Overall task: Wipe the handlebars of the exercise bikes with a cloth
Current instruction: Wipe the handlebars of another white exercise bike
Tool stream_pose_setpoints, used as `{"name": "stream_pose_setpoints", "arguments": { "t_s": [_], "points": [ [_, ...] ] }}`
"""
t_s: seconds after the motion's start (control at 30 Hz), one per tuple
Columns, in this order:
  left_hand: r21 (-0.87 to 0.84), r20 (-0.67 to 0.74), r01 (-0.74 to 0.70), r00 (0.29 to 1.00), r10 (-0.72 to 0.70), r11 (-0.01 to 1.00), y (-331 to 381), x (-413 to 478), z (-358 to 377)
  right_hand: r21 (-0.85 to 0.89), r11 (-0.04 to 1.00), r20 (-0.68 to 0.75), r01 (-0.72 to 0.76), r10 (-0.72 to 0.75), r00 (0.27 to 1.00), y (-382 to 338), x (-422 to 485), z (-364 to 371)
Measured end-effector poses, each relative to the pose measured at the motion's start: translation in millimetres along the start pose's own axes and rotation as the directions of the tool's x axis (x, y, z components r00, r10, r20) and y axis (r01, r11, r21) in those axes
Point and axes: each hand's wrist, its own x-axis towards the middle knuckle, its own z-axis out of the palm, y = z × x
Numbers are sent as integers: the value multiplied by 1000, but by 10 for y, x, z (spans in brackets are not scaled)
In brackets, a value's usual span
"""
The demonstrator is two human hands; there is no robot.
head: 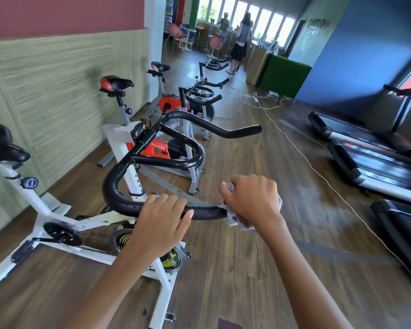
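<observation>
Handlebar (207,212) lies left-right, tip rightward; left hand (161,219) grips it, right hand (252,198) clamps cloth (237,222) there.

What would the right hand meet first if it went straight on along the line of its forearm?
Probably the inner loop of the same handlebar, ahead of the right hand that grips the cloth; depth is unclear, so it may pass beside it.

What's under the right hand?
A cloth, bunched around the near handlebar; its edges stick out above and below the right hand. The bar's end itself is covered, so unseen.
</observation>
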Motion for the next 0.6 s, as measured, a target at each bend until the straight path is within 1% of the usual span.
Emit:
{"name": "stream_pose_setpoints", "arguments": {
  "t_s": [0.03,0.07,0.1,0.13,0.17,0.2,0.23,0.27,0.3,0.33,0.37,0.4,0.43,0.47,0.5,0.53,0.57,0.6],
  "points": [
    [-1,-7,3,1000,-3,1000,1,-2,-5,78,997,-110,-5,14,994,28,-63,41],
    [-6,-15,5,1000,-5,1000,1,1,-14,233,973,-229,1,54,972,57,-152,85],
    [-8,-21,5,1000,-6,1000,4,1,-19,435,900,-314,31,119,942,99,-237,138],
    [-6,-22,7,1000,-7,1000,9,3,-20,586,809,-342,44,198,919,140,-290,181],
    [-3,-16,12,1000,-12,1000,18,4,-27,663,749,-307,7,264,914,164,-289,182],
    [0,-7,17,1000,-17,1000,25,6,-33,640,766,-242,-62,278,930,187,-248,158],
    [1,3,23,1000,-23,1000,34,7,-35,509,854,-201,-112,245,949,191,-190,124],
    [-2,13,29,1000,-29,1000,43,7,-31,320,944,-221,-84,160,962,162,-143,115],
    [-3,23,33,999,-33,999,46,9,-27,166,986,-246,-18,59,968,118,-126,112],
    [-2,33,31,999,-31,1000,42,7,-24,54,997,-285,63,-45,958,58,-161,132],
    [0,35,24,999,-24,1000,35,0,-23,-53,980,-325,192,-199,925,19,-234,231],
    [3,33,17,999,-17,1000,30,-6,-24,-156,930,-364,332,-366,857,21,-330,381],
    [8,32,9,999,-9,1000,23,-9,-25,-221,871,-385,439,-491,781,44,-427,512],
    [13,34,0,999,-1,1000,17,-10,-22,-268,820,-395,505,-572,719,105,-496,601],
    [17,30,-3,1000,3,1000,18,-7,-20,-280,790,-396,546,-613,683,170,-504,630],
    [20,22,0,1000,0,1000,21,0,-27,-274,784,-400,556,-619,676,199,-467,605],
    [22,12,0,1000,-1,1000,28,8,-32,-229,823,-386,519,-567,728,154,-411,532],
    [25,0,-2,1000,2,1000,34,9,-29,-168,888,-318,427,-459,829,45,-346,408]
  ]
}}
